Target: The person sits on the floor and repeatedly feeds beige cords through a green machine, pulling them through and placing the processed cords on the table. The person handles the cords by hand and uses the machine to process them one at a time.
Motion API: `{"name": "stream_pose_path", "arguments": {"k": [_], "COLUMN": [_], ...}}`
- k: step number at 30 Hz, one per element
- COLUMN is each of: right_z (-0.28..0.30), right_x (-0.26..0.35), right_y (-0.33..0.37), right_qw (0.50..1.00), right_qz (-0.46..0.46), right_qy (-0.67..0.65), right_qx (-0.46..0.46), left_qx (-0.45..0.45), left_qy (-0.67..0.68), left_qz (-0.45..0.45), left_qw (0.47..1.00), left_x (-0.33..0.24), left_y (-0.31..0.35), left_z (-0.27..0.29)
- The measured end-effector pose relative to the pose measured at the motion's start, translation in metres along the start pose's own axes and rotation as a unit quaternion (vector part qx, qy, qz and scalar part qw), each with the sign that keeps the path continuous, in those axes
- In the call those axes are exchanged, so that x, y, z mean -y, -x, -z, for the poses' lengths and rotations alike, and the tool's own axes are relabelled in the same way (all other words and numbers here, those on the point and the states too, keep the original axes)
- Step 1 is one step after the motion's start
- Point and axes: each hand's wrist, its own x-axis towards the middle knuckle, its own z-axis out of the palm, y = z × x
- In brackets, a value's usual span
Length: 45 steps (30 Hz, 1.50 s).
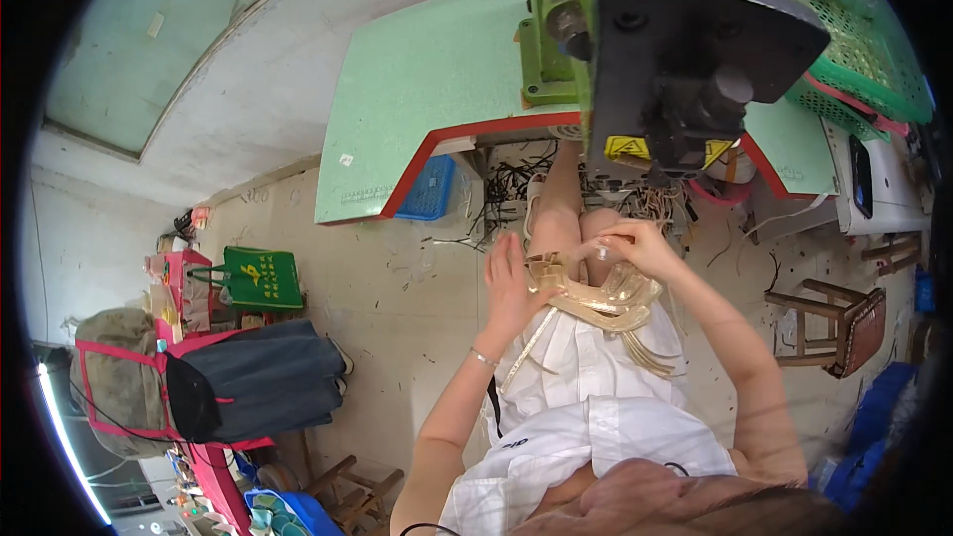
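Observation:
A bundle of shiny gold straps (pixel 620 306) lies across my lap, some of the thin ends hanging down over the white clothing. My left hand (pixel 510 288) grips the left end of the bundle, with the thumb over the gold and the other fingers stretched upward. Above the bundle's right part, my right hand (pixel 640 246) is closed in a pinch. Something small and pale, perhaps clear, shows at its fingertips, too blurred to name.
In front stands a green machine (pixel 695 50) with a black head on a light green table (pixel 437 69) with a red edge. Green baskets (pixel 864 40) are at far right. A wooden stool (pixel 834 328) is to the right. Dark scraps litter the floor.

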Motion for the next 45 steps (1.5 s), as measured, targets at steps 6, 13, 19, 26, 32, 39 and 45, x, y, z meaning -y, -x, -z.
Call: {"name": "stream_pose_path", "arguments": {"k": [6, 13, 19, 26, 32, 39, 45], "right_z": [0.063, 0.131, 0.152, 0.156, 0.151, 0.15, 0.152], "right_x": [0.109, 0.202, 0.25, 0.222, 0.207, 0.208, 0.228], "right_y": [-0.008, -0.012, -0.023, -0.038, -0.051, -0.045, -0.032], "right_qw": [0.981, 0.949, 0.93, 0.946, 0.927, 0.908, 0.83], "right_qz": [0.022, 0.047, 0.001, 0.104, 0.261, 0.228, 0.391], "right_qy": [0.073, 0.115, 0.272, 0.197, 0.12, 0.261, 0.349], "right_qx": [0.18, 0.29, 0.248, 0.236, 0.241, 0.234, 0.189], "left_qx": [0.08, 0.159, 0.116, 0.07, -0.024, -0.06, -0.07], "left_qy": [0.289, 0.565, 0.59, 0.614, 0.617, 0.638, 0.672], "left_qz": [0.063, 0.058, 0.14, 0.149, 0.162, 0.194, 0.165], "left_qw": [0.952, 0.807, 0.787, 0.772, 0.77, 0.743, 0.719], "left_x": [-0.058, -0.101, -0.126, -0.128, -0.112, -0.079, -0.069], "left_y": [-0.036, -0.075, -0.088, -0.088, -0.083, -0.099, -0.112], "left_z": [0.04, 0.083, 0.095, 0.092, 0.097, 0.104, 0.094]}}
